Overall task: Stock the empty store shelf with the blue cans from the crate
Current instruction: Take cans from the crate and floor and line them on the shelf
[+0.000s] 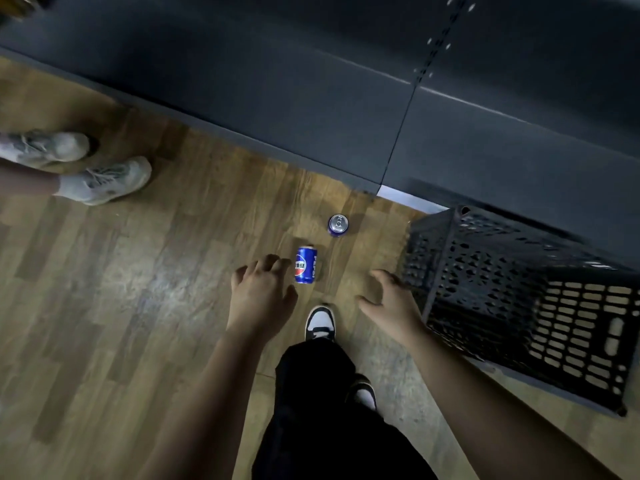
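left hand [263, 289]: mine, fingers loosely spread, empty, fingertips just beside the fallen blue can [305, 265], contact unclear | right hand [391, 303]: spread wide, empty, by the black crate [450, 268] corner | fallen blue can: on its side on the floor [156, 271], between my hands | upright blue can [338, 224]: beyond both hands, near the shelf base [311, 109]

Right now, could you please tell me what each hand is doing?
Left hand: open, holding nothing, beside the lying blue can.
Right hand: open, holding nothing.
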